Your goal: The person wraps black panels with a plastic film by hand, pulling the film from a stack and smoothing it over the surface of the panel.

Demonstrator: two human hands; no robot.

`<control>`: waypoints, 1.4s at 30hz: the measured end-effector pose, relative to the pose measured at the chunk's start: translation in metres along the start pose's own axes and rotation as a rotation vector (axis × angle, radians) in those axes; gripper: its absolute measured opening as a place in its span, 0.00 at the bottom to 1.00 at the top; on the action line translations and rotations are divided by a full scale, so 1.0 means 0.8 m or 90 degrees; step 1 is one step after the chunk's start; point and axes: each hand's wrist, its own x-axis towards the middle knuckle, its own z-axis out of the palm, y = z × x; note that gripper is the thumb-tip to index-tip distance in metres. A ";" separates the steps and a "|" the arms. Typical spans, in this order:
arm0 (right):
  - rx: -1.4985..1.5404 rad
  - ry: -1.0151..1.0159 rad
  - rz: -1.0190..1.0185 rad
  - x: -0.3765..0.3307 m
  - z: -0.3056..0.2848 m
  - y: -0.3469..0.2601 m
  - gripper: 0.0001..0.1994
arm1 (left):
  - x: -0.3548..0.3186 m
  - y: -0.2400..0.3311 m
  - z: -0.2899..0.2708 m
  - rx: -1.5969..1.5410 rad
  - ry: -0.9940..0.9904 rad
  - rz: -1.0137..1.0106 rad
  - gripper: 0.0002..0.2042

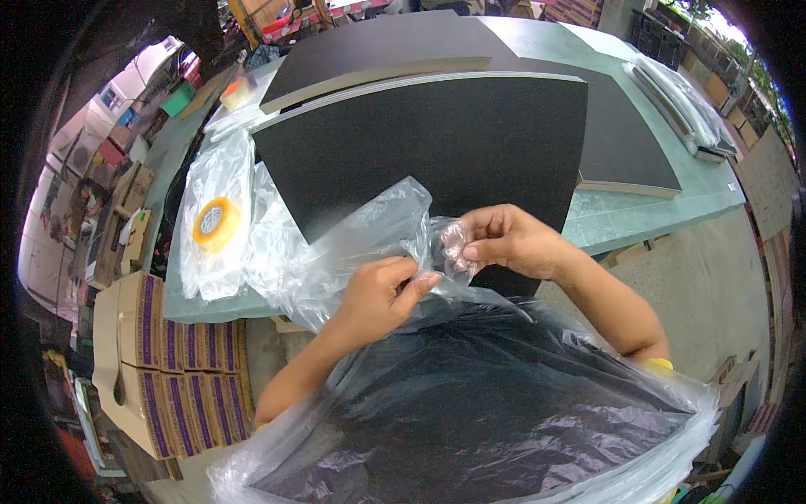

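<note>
My left hand [382, 290] and my right hand [504, 239] both pinch the edge of a clear plastic bag [361, 235] over the near edge of a black board [437, 143]. The bag's mouth bunches between my fingers. A stack of more clear plastic sheets [478, 403] over a dark surface lies close below my forearms. The black board rests on the green table [621, 210], with more black boards [378, 46] stacked behind it.
A roll of yellow tape [215, 223] sits on loose plastic bags [220, 181] at the table's left end. Cardboard cartons with purple print [164, 353] stand on the floor at the left. White wrapped strips [680, 101] lie at the table's far right.
</note>
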 end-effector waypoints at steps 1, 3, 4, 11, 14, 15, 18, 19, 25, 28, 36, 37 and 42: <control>0.033 0.048 0.000 -0.003 0.003 -0.006 0.11 | -0.001 -0.002 0.000 -0.001 0.006 -0.007 0.16; -0.030 0.050 0.039 -0.003 -0.005 -0.001 0.10 | 0.000 0.000 0.001 -0.012 0.008 -0.013 0.17; -0.062 0.050 0.059 -0.003 -0.008 0.000 0.09 | 0.003 0.005 0.002 -0.021 0.005 -0.012 0.16; 0.012 -0.001 0.035 -0.002 0.007 0.009 0.09 | 0.007 0.012 0.002 -0.010 0.026 0.016 0.16; 0.245 -0.033 0.008 -0.003 0.003 0.015 0.07 | 0.004 0.004 -0.005 -0.098 -0.049 0.006 0.15; 0.330 -0.044 -0.011 -0.006 -0.001 0.016 0.07 | -0.004 -0.017 -0.004 -0.107 -0.059 -0.010 0.14; 0.401 -0.022 -0.180 -0.027 -0.048 -0.009 0.06 | -0.088 -0.113 -0.027 -0.168 -0.032 -0.282 0.10; 0.367 0.126 -0.240 -0.046 -0.074 -0.008 0.06 | -0.117 -0.167 -0.029 -0.171 0.087 -0.361 0.08; 0.316 0.320 -0.223 -0.102 -0.122 -0.038 0.09 | -0.460 -0.379 -0.147 -0.386 0.768 -0.415 0.10; 0.156 0.214 -0.117 -0.091 -0.078 -0.033 0.10 | -0.337 -0.306 -0.196 -0.137 0.834 -0.325 0.04; 0.128 -0.022 -0.003 -0.031 0.016 -0.020 0.09 | -0.041 -0.044 -0.098 -0.325 0.113 -0.143 0.06; 0.118 -0.032 -0.013 -0.028 0.016 -0.012 0.10 | -0.025 -0.020 -0.080 -0.343 -0.016 -0.117 0.07; 0.043 -0.006 -0.008 0.000 0.053 0.039 0.17 | -0.010 0.026 0.013 -0.320 -0.045 -0.042 0.12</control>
